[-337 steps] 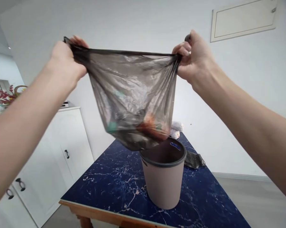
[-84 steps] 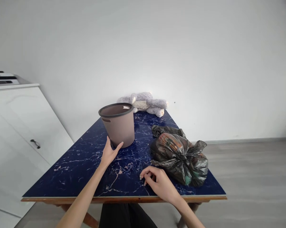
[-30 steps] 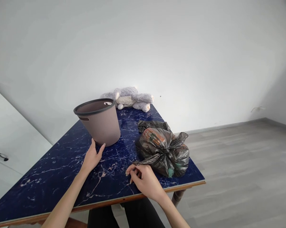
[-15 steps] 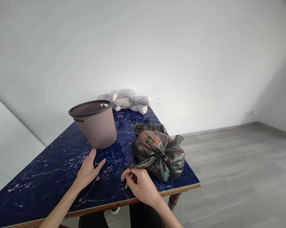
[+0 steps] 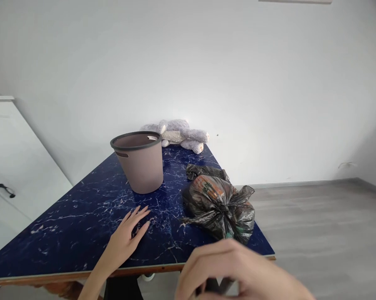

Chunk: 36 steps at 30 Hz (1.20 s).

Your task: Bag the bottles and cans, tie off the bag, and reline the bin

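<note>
My left hand [image 5: 127, 236] lies on the blue marbled tabletop [image 5: 91, 221] with fingers stretched out, holding nothing. A mauve waste bin [image 5: 144, 168] with a dark rim stands upright beyond it, a short way from the fingertips. Close to the camera, my right hand [image 5: 230, 266] is raised over the table's front edge. It is blurred, its fingers bent, and the lower picture edge cuts off the fingertips. Just past it sits a full black plastic bag [image 5: 221, 208], knotted on top, with orange and green contents showing through.
A grey plush toy [image 5: 178, 134] lies at the table's far end against the wall. At left stands a white cabinet [image 5: 16, 158] with a black handle. Grey floor [image 5: 307, 225] extends to the right of the table.
My right hand has left the bag's side and come up towards the camera. My left hand has drawn away from the bin's base. The view has shifted left.
</note>
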Tool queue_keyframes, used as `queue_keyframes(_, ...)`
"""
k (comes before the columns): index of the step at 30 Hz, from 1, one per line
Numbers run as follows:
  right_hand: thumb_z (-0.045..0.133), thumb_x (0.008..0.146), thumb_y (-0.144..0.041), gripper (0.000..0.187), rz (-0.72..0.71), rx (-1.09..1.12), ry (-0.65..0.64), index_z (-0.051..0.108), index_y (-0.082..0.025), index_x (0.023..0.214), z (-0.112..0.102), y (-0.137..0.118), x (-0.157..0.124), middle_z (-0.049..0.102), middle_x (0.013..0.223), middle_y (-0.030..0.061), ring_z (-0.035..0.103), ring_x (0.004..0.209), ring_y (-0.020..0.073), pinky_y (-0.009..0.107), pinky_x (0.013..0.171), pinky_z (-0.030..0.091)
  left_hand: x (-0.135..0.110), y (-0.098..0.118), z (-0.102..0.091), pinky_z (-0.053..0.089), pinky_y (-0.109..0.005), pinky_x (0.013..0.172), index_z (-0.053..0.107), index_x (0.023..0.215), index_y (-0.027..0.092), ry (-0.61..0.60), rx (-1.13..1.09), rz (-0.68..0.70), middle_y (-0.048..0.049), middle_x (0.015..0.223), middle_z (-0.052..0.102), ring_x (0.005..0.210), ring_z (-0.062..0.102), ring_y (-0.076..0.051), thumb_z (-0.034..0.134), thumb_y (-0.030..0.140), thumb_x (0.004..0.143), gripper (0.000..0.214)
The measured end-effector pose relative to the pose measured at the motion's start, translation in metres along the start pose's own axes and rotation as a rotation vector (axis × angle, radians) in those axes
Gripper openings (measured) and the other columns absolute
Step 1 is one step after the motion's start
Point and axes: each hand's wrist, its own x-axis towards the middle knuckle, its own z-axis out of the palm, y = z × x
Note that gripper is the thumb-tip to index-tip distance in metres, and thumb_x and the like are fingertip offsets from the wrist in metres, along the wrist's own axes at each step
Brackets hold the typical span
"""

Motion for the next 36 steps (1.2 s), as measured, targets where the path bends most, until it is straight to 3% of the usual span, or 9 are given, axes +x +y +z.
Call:
queue_keyframes(3, 0.057, 0.107, -0.03, 0.023, 0.008, -0.346, 0.305, 0.077, -0.026, 0.119, -0.044, -0.008, -0.008, 0.079, 0.117, 0.0049, 0.073, 0.107, 0.0186, 0.031, 0.096, 0.058, -0.002, 0.002, -0.002, 0.064, -0.05, 0.099, 0.057, 0.152, 0.045, -0.001, -0.062, -0.015, 0.0059, 0.169, 0.041, 0.159, 0.028, -0.04, 0.048, 0.062, 0.104, 0.051)
queue_keyframes(7, 0.054, 0.104, -0.034, 0.027, 0.274, -0.779, 0.633, 0.074, -0.024, 0.118, -0.126, 0.051, -0.009, 0.074, 0.122, 0.0102, 0.072, 0.102, 0.0243, 0.038, 0.085, 0.059, -0.004, 0.001, -0.002, 0.06, -0.057, 0.105, 0.061, 0.148, 0.045, 0.021, -0.074, 0.003, 0.0049, 0.166, 0.045, 0.158, 0.03, -0.041, 0.051, 0.061, 0.104, 0.048)
queue_keyframes(9, 0.057, 0.098, -0.026, 0.026, 0.524, -0.838, 0.696, 0.075, -0.022, 0.117, -0.166, 0.089, -0.007, 0.07, 0.13, 0.0117, 0.072, 0.105, 0.0235, 0.038, 0.095, 0.055, -0.004, 0.0, -0.001, 0.054, -0.063, 0.111, 0.062, 0.147, 0.045, 0.031, -0.057, 0.002, 0.0042, 0.165, 0.047, 0.157, 0.032, -0.041, 0.051, 0.062, 0.104, 0.048)
queue_keyframes(13, 0.067, 0.09, -0.018, 0.023, 0.717, -0.735, 0.663, 0.078, -0.015, 0.11, -0.214, 0.146, -0.002, 0.074, 0.118, 0.0148, 0.073, 0.107, 0.0257, 0.037, 0.102, 0.052, -0.005, -0.001, 0.003, 0.052, -0.065, 0.112, 0.063, 0.146, 0.043, 0.06, -0.047, 0.013, 0.0024, 0.164, 0.05, 0.157, 0.035, -0.042, 0.051, 0.061, 0.103, 0.048)
queue_keyframes(16, 0.071, 0.095, -0.025, 0.015, 0.818, -0.58, 0.557, 0.077, -0.016, 0.105, -0.224, 0.169, 0.002, 0.078, 0.107, 0.0106, 0.074, 0.099, 0.0216, 0.034, 0.089, 0.059, -0.006, -0.001, 0.004, 0.053, -0.062, 0.112, 0.063, 0.147, 0.043, 0.041, -0.057, 0.004, 0.0033, 0.164, 0.049, 0.158, 0.033, -0.04, 0.05, 0.062, 0.104, 0.049)
queue_keyframes(20, 0.07, 0.102, -0.034, 0.022, 0.911, -0.456, 0.468, 0.072, -0.017, 0.114, -0.224, 0.186, 0.006, 0.074, 0.118, 0.0078, 0.072, 0.101, 0.02, 0.04, 0.088, 0.062, -0.008, 0.001, 0.003, 0.053, -0.061, 0.113, 0.062, 0.147, 0.043, 0.028, -0.056, -0.001, 0.0039, 0.166, 0.047, 0.159, 0.031, -0.041, 0.049, 0.063, 0.103, 0.05)
queue_keyframes(26, 0.07, 0.103, -0.035, 0.026, 0.921, -0.384, 0.498, 0.07, -0.017, 0.121, -0.223, 0.196, 0.01, 0.071, 0.126, 0.0078, 0.071, 0.108, 0.0233, 0.043, 0.093, 0.061, -0.01, 0.004, 0.001, 0.041, -0.068, 0.121, 0.061, 0.148, 0.042, 0.015, -0.055, 0.01, 0.0039, 0.166, 0.046, 0.159, 0.03, -0.041, 0.047, 0.063, 0.105, 0.051)
queue_keyframes(31, 0.069, 0.102, -0.028, 0.023, 0.786, -0.287, 0.648, 0.073, -0.013, 0.118, -0.22, 0.178, 0.016, 0.072, 0.131, 0.0142, 0.07, 0.118, 0.0252, 0.044, 0.1, 0.06, -0.011, 0.004, 0.001, 0.043, -0.063, 0.122, 0.064, 0.146, 0.04, 0.057, -0.048, 0.048, 0.0028, 0.163, 0.051, 0.157, 0.035, -0.038, 0.049, 0.06, 0.105, 0.048)
queue_keyframes(36, 0.061, 0.096, -0.021, 0.032, 0.56, -0.24, 0.8, 0.076, -0.007, 0.121, -0.211, 0.136, 0.032, 0.069, 0.141, 0.0209, 0.067, 0.13, 0.0287, 0.04, 0.11, 0.056, -0.012, 0.004, 0.002, 0.043, -0.063, 0.122, 0.064, 0.146, 0.04, 0.058, -0.058, 0.038, 0.0028, 0.163, 0.05, 0.157, 0.036, -0.038, 0.049, 0.059, 0.105, 0.048)
